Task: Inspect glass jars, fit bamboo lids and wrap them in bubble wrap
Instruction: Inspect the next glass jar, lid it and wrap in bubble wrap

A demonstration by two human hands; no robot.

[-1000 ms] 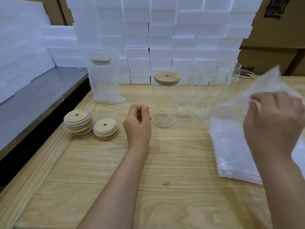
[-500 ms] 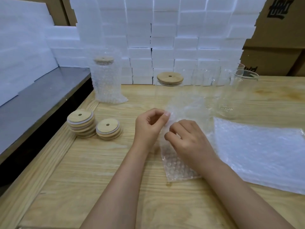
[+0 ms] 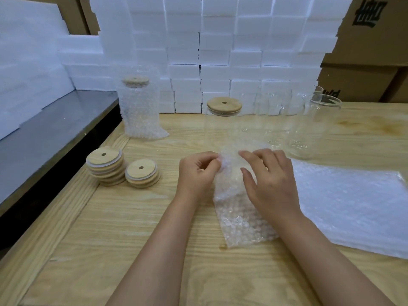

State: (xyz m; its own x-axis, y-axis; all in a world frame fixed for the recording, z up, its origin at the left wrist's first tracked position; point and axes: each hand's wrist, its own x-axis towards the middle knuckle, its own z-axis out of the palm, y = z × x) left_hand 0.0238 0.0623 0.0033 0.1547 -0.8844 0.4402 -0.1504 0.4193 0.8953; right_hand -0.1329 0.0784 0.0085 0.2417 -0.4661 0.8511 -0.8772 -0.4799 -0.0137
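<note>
Left hand: the left hand (image 3: 197,173) has its fingers curled and pinches the far left edge of the bubble wrap sheet (image 3: 239,219).
Right hand: the right hand (image 3: 269,184) lies on the same sheet with its fingers stretched out and its thumb spread. Its palm hides much of the sheet.
Sheet: it is clear and crinkled and lies on the table (image 3: 110,228) between the two wrists. Its far edge is hard to make out against the glass behind.
Lidded jar: the jar (image 3: 220,131) stands just beyond the fingertips. Its glass is almost invisible, and only the bamboo lid (image 3: 224,106) reads clearly.
Open jars: the open jars (image 3: 318,127) are beyond the right hand and blend into one another, so I cannot count them.
Wrapped jar: the wrapped jar (image 3: 140,109) stands upright well beyond the left hand.
Spare lids: two stacks of lids (image 3: 106,165) sit left of the left hand.
Wrap pile: the pile of bubble wrap (image 3: 353,206) is right of the right hand and is cut off at the frame edge.
</note>
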